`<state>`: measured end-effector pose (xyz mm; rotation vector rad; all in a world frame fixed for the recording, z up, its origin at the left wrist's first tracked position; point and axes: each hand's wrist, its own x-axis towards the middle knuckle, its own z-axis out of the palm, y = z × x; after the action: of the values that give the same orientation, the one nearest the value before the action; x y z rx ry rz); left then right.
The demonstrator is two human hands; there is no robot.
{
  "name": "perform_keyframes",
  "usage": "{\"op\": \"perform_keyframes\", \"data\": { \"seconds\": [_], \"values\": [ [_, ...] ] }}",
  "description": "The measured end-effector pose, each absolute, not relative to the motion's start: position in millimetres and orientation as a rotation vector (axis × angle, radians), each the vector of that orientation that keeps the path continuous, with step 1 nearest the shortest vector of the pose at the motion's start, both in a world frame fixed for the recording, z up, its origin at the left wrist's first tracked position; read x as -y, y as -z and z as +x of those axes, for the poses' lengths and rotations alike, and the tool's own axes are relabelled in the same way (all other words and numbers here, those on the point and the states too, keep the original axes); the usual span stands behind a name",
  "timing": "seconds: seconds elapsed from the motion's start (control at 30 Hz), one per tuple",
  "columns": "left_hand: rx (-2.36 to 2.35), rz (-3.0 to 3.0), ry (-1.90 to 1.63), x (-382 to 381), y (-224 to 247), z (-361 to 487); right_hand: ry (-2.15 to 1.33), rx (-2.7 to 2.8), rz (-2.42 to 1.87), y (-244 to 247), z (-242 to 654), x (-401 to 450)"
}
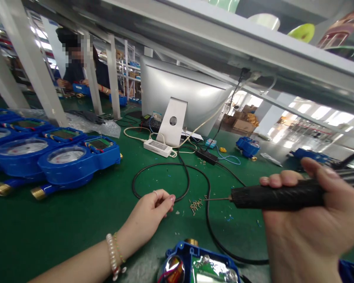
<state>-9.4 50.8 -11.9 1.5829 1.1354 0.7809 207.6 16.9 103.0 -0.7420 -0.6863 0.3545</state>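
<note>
My right hand (pixel 309 204) is wrapped round a black electric screwdriver (pixel 271 196), its thin bit pointing left towards a small pile of brass-coloured screws (pixel 196 206) on the green table. Left of that pile, my left hand (pixel 153 210) is closed with fingertips pinched together beside the looped black cable; whatever they may hold is too small or hidden to name. At the bottom edge lies an open blue meter housing (pixel 200 263) showing a green circuit board and a brass fitting.
Several blue meters (pixel 65 161) stand at the left. Behind are a monitor's back (pixel 179 86), a white adapter (pixel 157 147) and a black cable (pixel 209 212). More blue meters (pixel 247 146) lie at the right. A shelf (pixel 224 43) hangs overhead. Another person (pixel 102 74) sits back left.
</note>
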Motion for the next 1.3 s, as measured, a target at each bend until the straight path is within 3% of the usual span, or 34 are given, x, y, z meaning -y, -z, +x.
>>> {"op": "perform_keyframes", "data": {
  "seconds": [0.27,0.53,1.03,1.3],
  "values": [
    [-1.201,1.927,-0.769,-42,25,-2,-0.372,0.701,-0.817,-49,184,-50],
    [-1.225,2.049,-0.746,-40,26,1,-0.419,0.721,-0.832,-31,184,-57],
    [-1.129,1.892,-0.907,-41,24,-1,-0.503,0.664,-0.822,-82,182,-23],
    [-1.000,1.880,-1.046,-38,28,-1,-0.568,0.659,-0.820,-85,180,-18]
  ]
}}
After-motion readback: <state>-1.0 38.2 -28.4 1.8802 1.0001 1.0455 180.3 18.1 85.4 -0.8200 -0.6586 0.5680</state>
